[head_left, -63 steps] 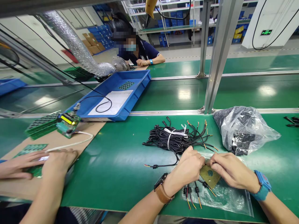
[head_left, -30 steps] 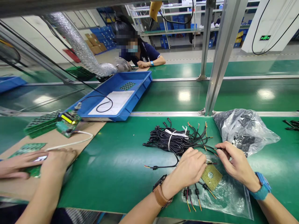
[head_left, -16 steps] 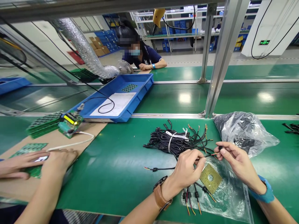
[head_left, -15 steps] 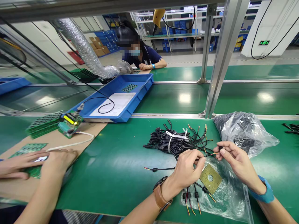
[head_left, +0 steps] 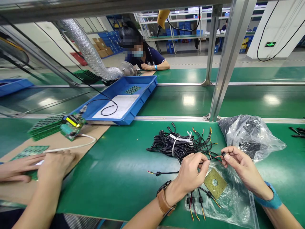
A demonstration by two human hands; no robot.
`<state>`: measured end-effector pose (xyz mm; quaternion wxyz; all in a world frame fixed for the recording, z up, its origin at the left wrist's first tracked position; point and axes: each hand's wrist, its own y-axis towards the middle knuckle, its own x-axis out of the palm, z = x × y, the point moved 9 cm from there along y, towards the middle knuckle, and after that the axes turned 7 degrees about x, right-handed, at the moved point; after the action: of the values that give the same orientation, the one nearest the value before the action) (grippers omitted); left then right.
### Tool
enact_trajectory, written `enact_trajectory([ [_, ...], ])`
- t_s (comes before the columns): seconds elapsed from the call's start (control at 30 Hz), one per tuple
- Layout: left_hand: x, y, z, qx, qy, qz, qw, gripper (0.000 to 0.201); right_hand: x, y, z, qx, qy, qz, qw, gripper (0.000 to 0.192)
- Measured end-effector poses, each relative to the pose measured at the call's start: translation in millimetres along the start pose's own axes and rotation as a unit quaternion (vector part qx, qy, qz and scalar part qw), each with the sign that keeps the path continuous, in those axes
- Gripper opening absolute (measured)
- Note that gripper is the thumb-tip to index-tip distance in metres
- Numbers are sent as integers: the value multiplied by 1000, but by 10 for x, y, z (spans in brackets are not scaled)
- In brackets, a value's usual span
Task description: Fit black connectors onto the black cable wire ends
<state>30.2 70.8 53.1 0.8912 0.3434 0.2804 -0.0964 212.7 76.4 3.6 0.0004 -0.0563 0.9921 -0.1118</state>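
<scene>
My left hand [head_left: 193, 170] is closed on a thin black cable [head_left: 211, 159], near its end with bare coloured wires. In my right hand [head_left: 243, 168], a small black sleeve-like part [head_left: 223, 154] is pinched between thumb and fingers, at the tips of those wires. Whether the wires pass through it I cannot tell. Behind my left hand lies a tied bundle of black cables [head_left: 172, 143]. Below the hands, several cable ends with black collars [head_left: 200, 199] lie on a flat clear plastic bag [head_left: 231, 206], beside a yellowish square plate with a round hole [head_left: 220, 187].
A clear bag of black parts [head_left: 250, 133] stands at the back right, near a metal post [head_left: 224, 60]. To the left are a blue tray [head_left: 130, 119], green circuit boards [head_left: 45, 127], a small tester [head_left: 72, 125] and a co-worker's hands [head_left: 53, 163]. Another person sits opposite.
The black part in my right hand has turned and now sits against the coloured wire tips. My left hand has stayed in place. The co-worker's hand at left has shifted slightly left.
</scene>
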Motion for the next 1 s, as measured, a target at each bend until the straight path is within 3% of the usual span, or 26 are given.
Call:
enact_trajectory([
  [0.47,-9,-9,-45,-24,-4,7,1000,16,84,-14,-4,23,45,-39,998,36],
  [1.0,-18,-2,-38,-24,9,9,1000,17,84,-19,-35,22,60,-36,997,35],
])
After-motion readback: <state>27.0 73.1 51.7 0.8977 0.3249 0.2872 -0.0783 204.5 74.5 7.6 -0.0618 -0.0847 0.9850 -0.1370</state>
